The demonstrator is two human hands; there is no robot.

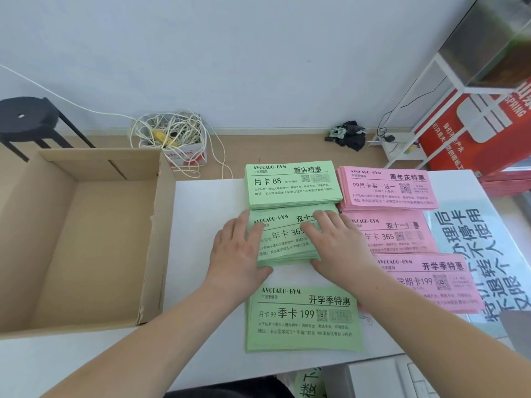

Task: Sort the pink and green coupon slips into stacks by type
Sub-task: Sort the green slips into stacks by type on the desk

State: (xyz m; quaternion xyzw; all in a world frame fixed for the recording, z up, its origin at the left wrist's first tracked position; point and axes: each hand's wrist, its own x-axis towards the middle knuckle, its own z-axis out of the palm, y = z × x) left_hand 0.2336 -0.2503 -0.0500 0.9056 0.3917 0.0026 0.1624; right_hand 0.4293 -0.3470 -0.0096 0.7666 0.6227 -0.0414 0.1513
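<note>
Left hand [238,254]: lies on the left part of the middle green stack [287,248], just left of centre frame. Its fingers [254,229] are straight and close together, flat on the top slip, with the thumb at the stack's lower edge.
Right hand [337,244]: lies on the right part of the same stack. Its fingers [323,222] are straight and slightly spread, pressing on the top slip, with the thumb at the lower edge.
Middle green stack: sits on the white table [201,225]. Its slips are slightly fanned and tilted.
Upper green stack [293,185]: just above the middle one, its edges squared.
Lower green stack [301,320]: below the hands, apart from the middle stack.
Pink stacks: three in a column to the right of the green ones: upper [388,188], middle [396,235] and lower [431,282]. The right forearm covers part of the lower two.
Printed sheet [471,239]: at the right edge of the table, partly under the pink stacks.
Cardboard box [86,225]: open, at the left of the frame, against the table's left edge.
Floor behind: a black stool [26,119] at upper left, and a tangle of white cable [172,133] in a small box.
</note>
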